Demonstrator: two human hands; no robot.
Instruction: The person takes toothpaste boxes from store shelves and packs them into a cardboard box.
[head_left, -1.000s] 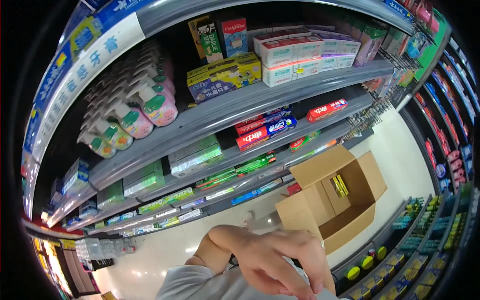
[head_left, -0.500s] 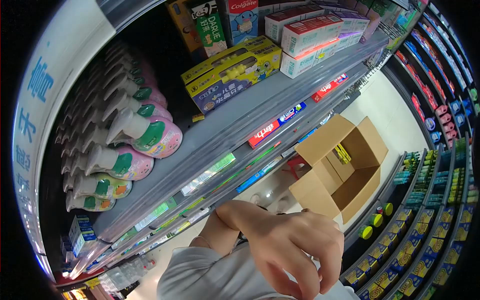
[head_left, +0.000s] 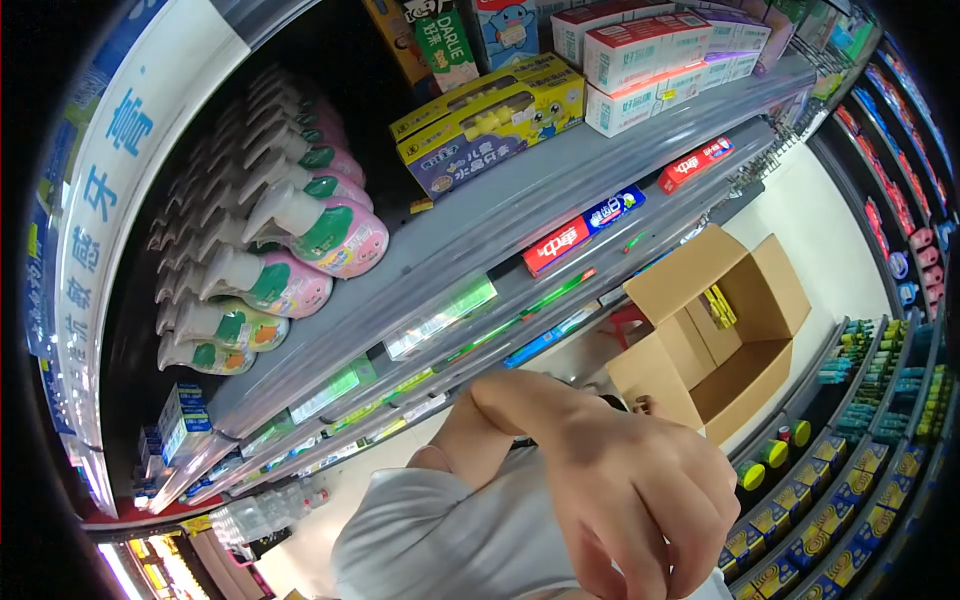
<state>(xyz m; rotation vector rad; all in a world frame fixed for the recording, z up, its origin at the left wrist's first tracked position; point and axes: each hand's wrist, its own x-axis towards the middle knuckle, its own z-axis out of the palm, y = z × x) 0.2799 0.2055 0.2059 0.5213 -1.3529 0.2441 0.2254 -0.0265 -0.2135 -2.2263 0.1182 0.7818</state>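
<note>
My left hand point(head_left: 650, 490) is at the bottom centre, back towards the camera, in front of a light grey shirt point(head_left: 500, 520). Its fingers curl down and inward as in a pinch; their tips are at the lower frame edge, and anything between them is hidden. My right hand does not show clearly. Beyond my left hand stands an open cardboard box point(head_left: 700, 335) on the floor, with small yellow packs point(head_left: 720, 306) inside. Pink and green pump bottles point(head_left: 345, 240) fill the upper shelf's left part, and yellow-purple boxes point(head_left: 490, 125) lie to their right.
White and red boxes point(head_left: 645, 50) are stacked on the upper shelf point(head_left: 400, 230). Red and blue toothpaste boxes point(head_left: 585, 230) lie on the shelf below. Another shelf unit with yellow-blue packs point(head_left: 800, 510) curves along the right. A red stool point(head_left: 625, 325) is beside the cardboard box.
The view has tilted and come nearer the upper shelf, so the pump bottles look larger. My left hand has shifted right in view, its fingers still curled.
</note>
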